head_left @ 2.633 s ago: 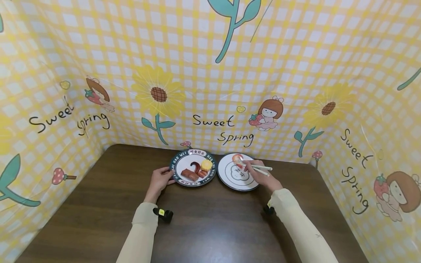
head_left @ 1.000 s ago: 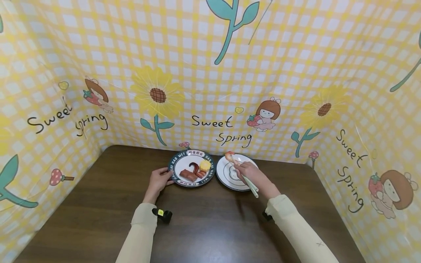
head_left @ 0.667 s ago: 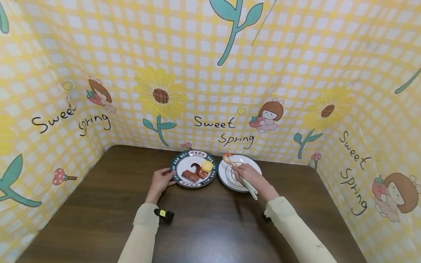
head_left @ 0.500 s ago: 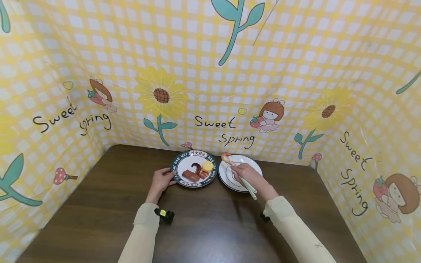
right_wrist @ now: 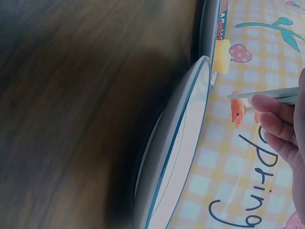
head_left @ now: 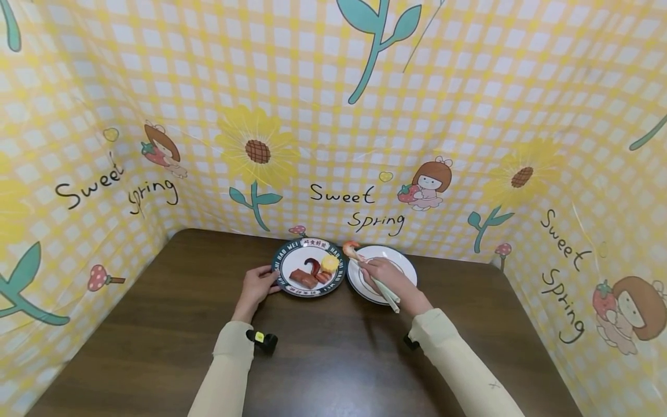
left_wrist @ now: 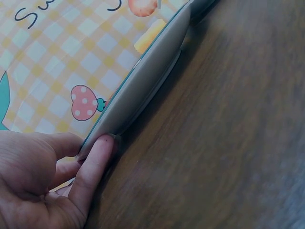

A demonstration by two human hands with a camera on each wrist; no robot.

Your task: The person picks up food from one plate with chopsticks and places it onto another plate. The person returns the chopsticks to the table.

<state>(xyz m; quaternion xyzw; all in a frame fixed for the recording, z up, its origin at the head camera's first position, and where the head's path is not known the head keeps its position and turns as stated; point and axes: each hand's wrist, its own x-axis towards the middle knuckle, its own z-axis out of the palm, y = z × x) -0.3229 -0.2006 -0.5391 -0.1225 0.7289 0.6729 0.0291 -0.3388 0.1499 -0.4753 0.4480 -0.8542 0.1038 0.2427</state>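
Note:
My left hand (head_left: 256, 286) pinches the left edge of a green-rimmed plate (head_left: 292, 258); in the left wrist view its thumb presses the rim of the plate (left_wrist: 138, 86). My right hand (head_left: 388, 278) holds pale green chopsticks (head_left: 387, 294), their back ends pointing toward me. Between the chopstick tips is an orange-and-white shrimp (head_left: 351, 249), raised above the gap between the two plates. In the right wrist view the shrimp (right_wrist: 237, 110) hangs off the table, level with the fingertips. Under my right hand lies a white plate (head_left: 406, 260) with a thin dark rim, partly covered.
On the green-rimmed plate lie a brown meat piece (head_left: 303, 278), a dark red curled piece (head_left: 314, 266), a yellow block (head_left: 329, 263) and a reddish striped piece (head_left: 323, 277). A checked cloth (head_left: 333, 145) walls the brown table (head_left: 323, 347) at the back and sides.
The shrimp was lifted off the white plate in the chopsticks and has moved left toward the green-rimmed plate. My right hand turned and followed; my left hand stayed at the rim.

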